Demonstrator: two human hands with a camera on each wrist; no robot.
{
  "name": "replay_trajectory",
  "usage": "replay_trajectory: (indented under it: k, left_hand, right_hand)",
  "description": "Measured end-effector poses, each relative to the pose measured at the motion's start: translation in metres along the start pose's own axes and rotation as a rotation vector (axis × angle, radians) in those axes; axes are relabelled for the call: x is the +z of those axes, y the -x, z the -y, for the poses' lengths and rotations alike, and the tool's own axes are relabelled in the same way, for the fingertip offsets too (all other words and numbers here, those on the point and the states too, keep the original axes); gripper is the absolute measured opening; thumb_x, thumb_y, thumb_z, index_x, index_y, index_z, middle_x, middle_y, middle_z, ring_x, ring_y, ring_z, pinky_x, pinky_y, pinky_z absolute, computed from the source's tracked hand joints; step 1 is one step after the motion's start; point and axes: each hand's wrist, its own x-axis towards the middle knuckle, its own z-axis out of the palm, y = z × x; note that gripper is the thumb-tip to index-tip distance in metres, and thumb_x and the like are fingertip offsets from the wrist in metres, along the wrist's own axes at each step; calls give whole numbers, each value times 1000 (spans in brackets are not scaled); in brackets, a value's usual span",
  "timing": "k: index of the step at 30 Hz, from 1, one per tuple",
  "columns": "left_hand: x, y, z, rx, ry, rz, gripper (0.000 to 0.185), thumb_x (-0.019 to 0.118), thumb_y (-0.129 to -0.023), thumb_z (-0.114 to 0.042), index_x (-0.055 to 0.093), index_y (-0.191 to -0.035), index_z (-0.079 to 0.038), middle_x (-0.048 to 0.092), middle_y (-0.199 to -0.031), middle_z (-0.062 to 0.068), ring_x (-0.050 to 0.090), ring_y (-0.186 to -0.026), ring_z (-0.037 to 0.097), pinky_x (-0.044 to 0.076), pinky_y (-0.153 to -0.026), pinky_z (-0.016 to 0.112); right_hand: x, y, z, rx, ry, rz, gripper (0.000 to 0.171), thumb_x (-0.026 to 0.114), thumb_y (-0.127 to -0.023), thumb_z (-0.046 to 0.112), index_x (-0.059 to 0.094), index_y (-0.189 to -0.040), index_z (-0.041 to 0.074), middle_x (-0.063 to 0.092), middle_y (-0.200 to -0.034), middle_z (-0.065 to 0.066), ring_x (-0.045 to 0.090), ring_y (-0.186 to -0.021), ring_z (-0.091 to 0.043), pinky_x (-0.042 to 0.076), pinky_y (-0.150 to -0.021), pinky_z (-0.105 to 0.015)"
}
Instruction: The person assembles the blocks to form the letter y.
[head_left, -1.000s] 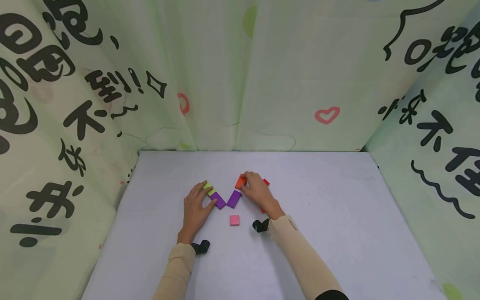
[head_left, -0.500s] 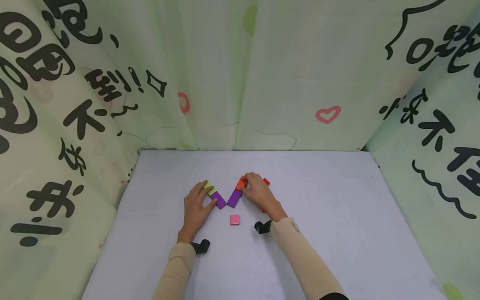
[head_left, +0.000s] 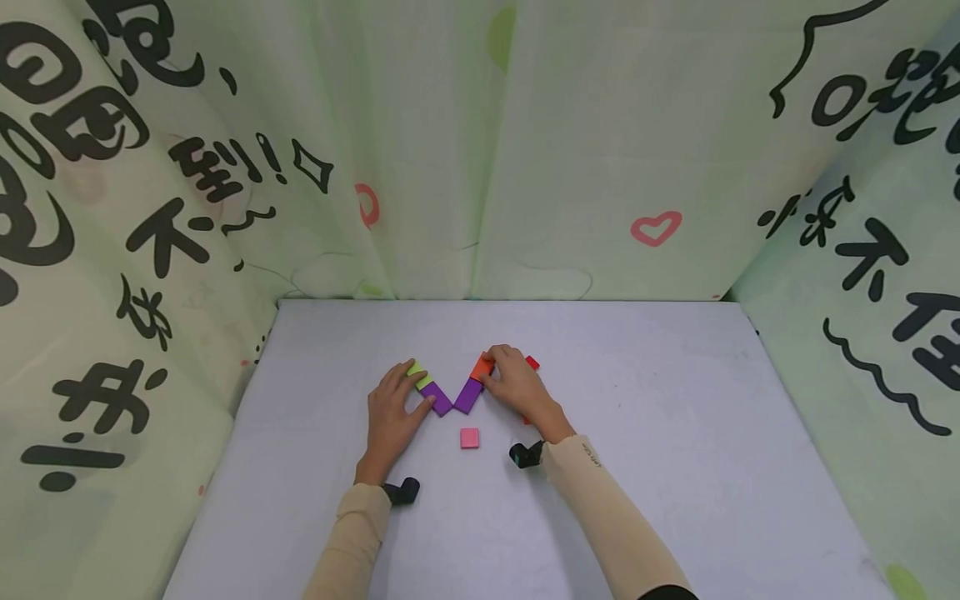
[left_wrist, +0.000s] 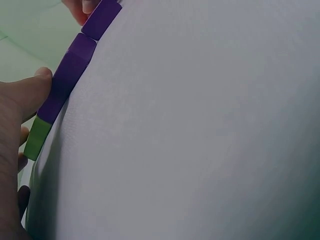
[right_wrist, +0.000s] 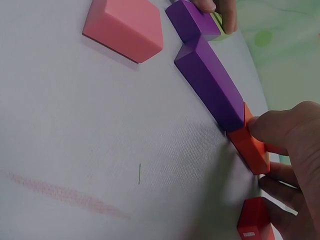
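My left hand (head_left: pixel 390 417) rests along a slanted row of a lime-green block (head_left: pixel 419 376) and a purple block (head_left: pixel 437 400). Its fingers touch the green one and its thumb touches the purple one. With thumb and fingers, my right hand (head_left: pixel 521 383) pinches an orange block (right_wrist: pixel 247 147), which meets the end of a second purple block (right_wrist: pixel 212 82). The two purple blocks touch at their near ends, so both rows form a V. A pink block (head_left: pixel 469 438) lies apart, nearer to me. Part of the orange block is hidden behind my right fingers.
A red block (right_wrist: pixel 254 219) lies beside my right fingers, and another bit of red shows under that hand. The white table (head_left: pixel 660 392) carries everything. Patterned curtains (head_left: pixel 562 150) hang behind and at both sides.
My right hand has brought the orange block against the second purple block, closing a small gap between them. My left hand stays where it was.
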Motion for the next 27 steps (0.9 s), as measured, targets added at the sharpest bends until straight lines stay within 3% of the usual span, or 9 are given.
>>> replay_trajectory:
  k: [27]
  left_hand:
    - [1, -1, 3, -24, 3, 40, 49, 76, -96, -36, 63, -142, -22, 45, -164, 0, 35, -156, 26, 29, -122, 58]
  right_hand:
    - [2, -1, -2, 2, 14, 15, 38, 66, -102, 23, 59, -135, 7, 55, -150, -14, 48, -144, -32, 44, -120, -47]
